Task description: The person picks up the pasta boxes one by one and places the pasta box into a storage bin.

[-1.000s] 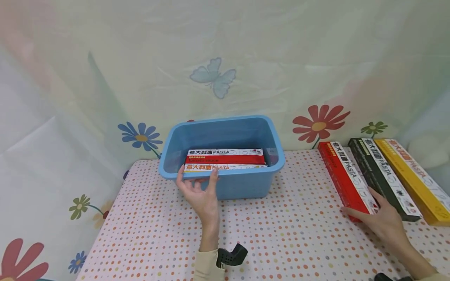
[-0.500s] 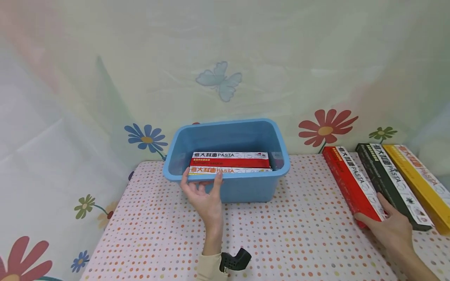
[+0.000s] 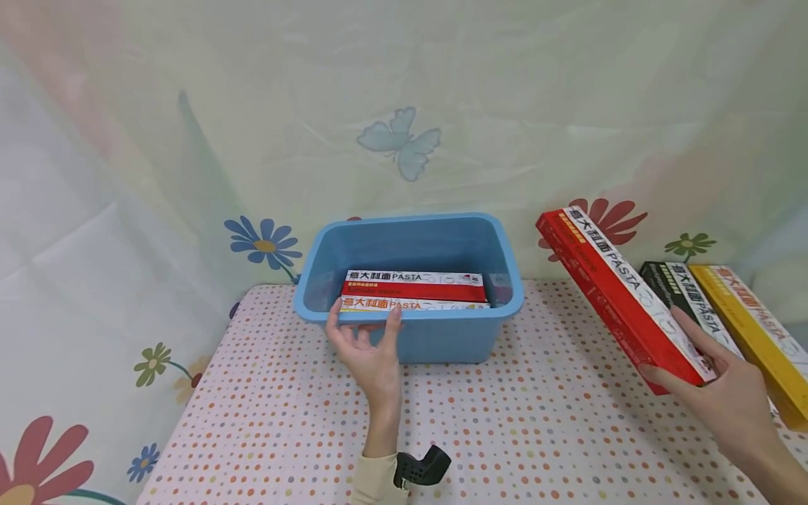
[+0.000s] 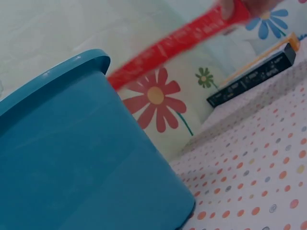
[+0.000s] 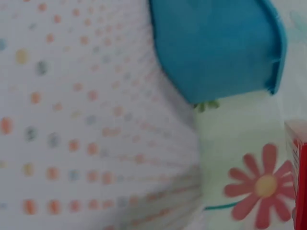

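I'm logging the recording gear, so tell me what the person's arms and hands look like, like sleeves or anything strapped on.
Both hands are bare, with no gloves or rings visible. The left hand comes out of a cream long sleeve, and a small black device with a perforated face sits at that wrist. The right hand shows bare forearm to the frame edge; any sleeve or device there is out of view.

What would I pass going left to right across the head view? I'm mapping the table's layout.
Left hand on the blue bin → red pasta box lifted in the right hand → black pasta box → yellow pasta box.
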A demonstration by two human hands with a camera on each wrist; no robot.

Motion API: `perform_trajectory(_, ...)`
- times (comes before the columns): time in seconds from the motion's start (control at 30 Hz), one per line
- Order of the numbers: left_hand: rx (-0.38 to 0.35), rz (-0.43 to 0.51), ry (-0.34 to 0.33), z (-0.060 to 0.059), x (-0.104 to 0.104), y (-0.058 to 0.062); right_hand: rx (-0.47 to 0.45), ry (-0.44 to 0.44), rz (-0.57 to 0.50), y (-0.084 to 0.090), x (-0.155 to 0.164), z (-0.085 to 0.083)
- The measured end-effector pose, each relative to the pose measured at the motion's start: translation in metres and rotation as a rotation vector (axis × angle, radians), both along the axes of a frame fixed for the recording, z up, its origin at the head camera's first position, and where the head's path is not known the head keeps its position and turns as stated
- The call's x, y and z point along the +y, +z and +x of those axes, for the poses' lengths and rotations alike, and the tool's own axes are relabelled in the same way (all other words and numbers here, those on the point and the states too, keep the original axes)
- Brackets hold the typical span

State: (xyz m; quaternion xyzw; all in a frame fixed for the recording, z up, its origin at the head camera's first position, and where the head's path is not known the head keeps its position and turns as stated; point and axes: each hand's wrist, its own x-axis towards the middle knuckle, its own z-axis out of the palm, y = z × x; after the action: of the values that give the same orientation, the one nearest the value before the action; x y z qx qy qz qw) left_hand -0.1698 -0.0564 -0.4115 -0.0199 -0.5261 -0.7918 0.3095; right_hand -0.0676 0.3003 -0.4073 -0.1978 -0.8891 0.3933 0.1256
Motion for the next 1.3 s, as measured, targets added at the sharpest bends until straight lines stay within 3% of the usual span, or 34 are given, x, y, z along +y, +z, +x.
perform_trajectory(0.17,0.006,0.000,-0.001,-0.001,-0.001,0.000,0.140,0.198,0.029,0.032,-0.014,-0.016)
perform_trajectory(0.37,0.003,0.007,0.000,-0.001,-0.001,0.000,0.258,0.472,0.093,0.068,-0.034,-0.056)
perform_trajectory(0.5,-0.009,0.024,-0.003,0.000,0.000,0.000,0.236,0.645,0.099,0.088,-0.052,-0.086)
perform_trajectory(0.63,-0.022,0.019,-0.001,0.000,0.001,0.000,0.148,0.795,0.106,0.103,-0.070,-0.112)
perform_trajectory(0.77,-0.027,0.008,-0.002,0.000,0.002,0.000,0.057,0.939,0.090,0.110,-0.087,-0.136)
perform_trajectory(0.93,-0.025,0.021,-0.007,0.001,0.003,-0.001,0.023,1.072,0.141,0.109,-0.106,-0.159)
perform_trajectory(1.3,-0.014,0.039,-0.006,0.000,0.000,-0.001,-0.072,1.196,0.177,0.099,-0.141,-0.187)
